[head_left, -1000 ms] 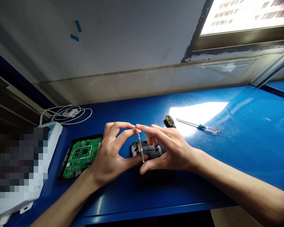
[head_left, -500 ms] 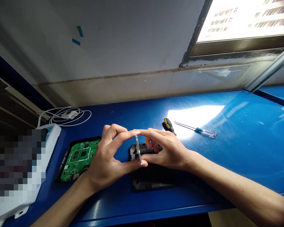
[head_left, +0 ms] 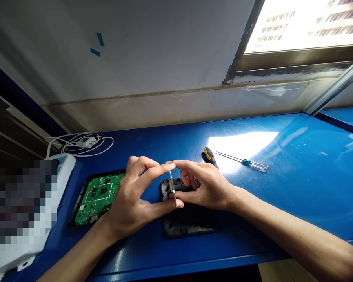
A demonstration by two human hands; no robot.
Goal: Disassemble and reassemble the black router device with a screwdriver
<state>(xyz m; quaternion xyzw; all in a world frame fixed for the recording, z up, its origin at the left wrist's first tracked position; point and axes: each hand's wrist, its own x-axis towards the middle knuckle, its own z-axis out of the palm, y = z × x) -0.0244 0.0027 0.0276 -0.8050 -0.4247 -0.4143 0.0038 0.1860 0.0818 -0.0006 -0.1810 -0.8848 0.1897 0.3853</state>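
A thin flat plate (head_left: 172,187), silvery with a yellowish patch, is held upright and seen edge-on, so its faces are hidden. My left hand (head_left: 132,196) grips it between index fingertip on top and thumb below. My right hand (head_left: 208,186) pinches the same plate from the right, index finger at its top edge and thumb near its lower part. Below both hands lies a black plastic housing (head_left: 191,230), partly covered by them. Left of my left hand, a green circuit board (head_left: 101,192) sits in a black frame.
Behind my right hand lie a black-and-yellow screwdriver handle (head_left: 209,156) and a clear-handled screwdriver (head_left: 254,164). A white coiled cable (head_left: 86,143) is at the back left. A white device (head_left: 61,176) stands at the left, on the blue table (head_left: 297,188).
The plate has tilted slightly between my fingers. My right index fingertip and thumb have shifted a little to the left; the rest lies as before.
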